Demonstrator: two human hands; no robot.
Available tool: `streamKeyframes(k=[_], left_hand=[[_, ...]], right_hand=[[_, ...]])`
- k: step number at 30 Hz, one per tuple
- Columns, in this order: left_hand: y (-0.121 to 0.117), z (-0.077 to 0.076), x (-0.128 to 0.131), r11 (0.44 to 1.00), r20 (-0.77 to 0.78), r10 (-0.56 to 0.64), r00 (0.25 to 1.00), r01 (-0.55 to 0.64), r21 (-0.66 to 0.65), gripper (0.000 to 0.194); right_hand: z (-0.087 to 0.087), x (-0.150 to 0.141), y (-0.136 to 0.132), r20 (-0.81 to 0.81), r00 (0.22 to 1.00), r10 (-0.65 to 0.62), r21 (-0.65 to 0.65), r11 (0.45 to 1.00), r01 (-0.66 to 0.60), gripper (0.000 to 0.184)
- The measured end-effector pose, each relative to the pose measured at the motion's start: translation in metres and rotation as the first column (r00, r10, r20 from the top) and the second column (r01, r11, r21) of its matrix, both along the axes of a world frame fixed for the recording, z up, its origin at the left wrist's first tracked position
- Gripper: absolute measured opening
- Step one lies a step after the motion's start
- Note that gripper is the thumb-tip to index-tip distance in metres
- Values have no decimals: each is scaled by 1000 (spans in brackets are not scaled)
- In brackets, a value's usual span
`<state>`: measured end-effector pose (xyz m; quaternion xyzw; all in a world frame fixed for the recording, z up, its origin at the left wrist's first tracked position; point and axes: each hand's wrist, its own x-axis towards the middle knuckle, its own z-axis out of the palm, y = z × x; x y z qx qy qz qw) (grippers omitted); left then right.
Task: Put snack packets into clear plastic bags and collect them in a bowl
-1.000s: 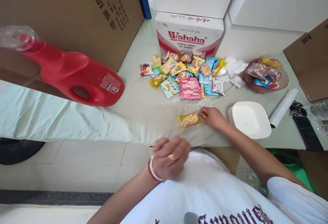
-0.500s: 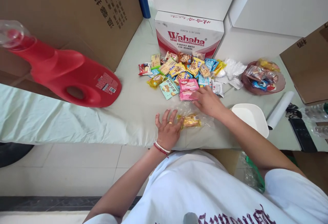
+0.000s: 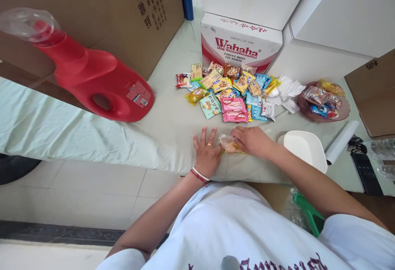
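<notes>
My left hand [image 3: 206,154] lies on the table with its fingers spread, its thumb against the near side of a yellow snack packet [image 3: 233,150]. A thin clear plastic bag [image 3: 227,140] covers much of that packet. My right hand [image 3: 253,141] pinches the plastic bag at the packet's right side; its fingertips are partly hidden. Just beyond both hands lie pink wafer packets [image 3: 235,109] and a mint-green packet [image 3: 211,105], at the front of a heap of small wrapped snacks [image 3: 222,84].
A red jug [image 3: 105,84] stands at left by a brown carton [image 3: 101,10]. Behind the snacks is a Wahaba-style white carton [image 3: 240,43]. To the right are a pink bowl [image 3: 347,111] of snacks, a white dish [image 3: 305,150], a white roll [image 3: 342,142] and a black phone-like object [image 3: 367,175].
My right hand has come back from the pink wafer packets towards me. The clear plastic, which lay spread beyond the yellow packet, is now drawn over it. My left hand stays nearly in place.
</notes>
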<state>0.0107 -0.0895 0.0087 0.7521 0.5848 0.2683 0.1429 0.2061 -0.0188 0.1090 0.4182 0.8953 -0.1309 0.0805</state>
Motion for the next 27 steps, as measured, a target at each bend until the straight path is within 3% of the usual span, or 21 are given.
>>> streamKeyframes(k=[2, 4, 7, 10, 12, 14, 16, 19, 21, 23, 25, 27], left_hand=[[4, -1, -3, 998, 138, 11, 990, -4, -55, 16], [8, -2, -9, 989, 328, 106, 939, -66, -130, 19], [16, -2, -24, 917, 570, 376, 731, -205, -343, 25], [21, 2, -37, 796, 657, 597, 460, -240, -555, 46], [22, 10, -39, 754, 675, 651, 348, -197, -626, 44], [21, 20, -33, 766, 710, 633, 309, -119, -631, 35], [18, 29, -18, 813, 755, 549, 359, -23, -581, 31], [15, 33, 10, 896, 739, 260, 622, 130, -425, 22], [14, 29, 26, 938, 592, -9, 806, 212, -274, 24], [12, 20, 34, 953, 382, -204, 901, 272, -132, 29], [10, 10, 36, 951, 229, -292, 929, 308, -38, 31], [6, 1, 35, 952, 187, -303, 934, 306, 12, 34]], right_hand=[[-11, 1, -25, 35, 998, 45, -12, 999, -45, 25], [-29, 3, -43, 15, 995, 94, -24, 995, -94, 22], [-54, 6, -58, -63, 996, 66, -3, 998, -66, 24], [-67, 7, -65, -168, 985, -24, 4, 1000, 25, 39], [-70, 4, -66, -210, 976, -52, -16, 999, 50, 45], [-70, 0, -67, -230, 971, -59, -32, 998, 53, 44], [-70, -4, -67, -263, 963, -56, -35, 998, 48, 42], [-70, -4, -69, -363, 930, -51, -34, 999, 42, 35], [-70, 4, -73, -463, 885, -47, -66, 998, 18, 28], [-71, 15, -78, -572, 817, -67, -98, 995, 13, 28], [-74, 29, -83, -624, 760, -183, -62, 981, 185, 32], [-79, 40, -87, -588, 722, -364, 24, 884, 466, 36]])
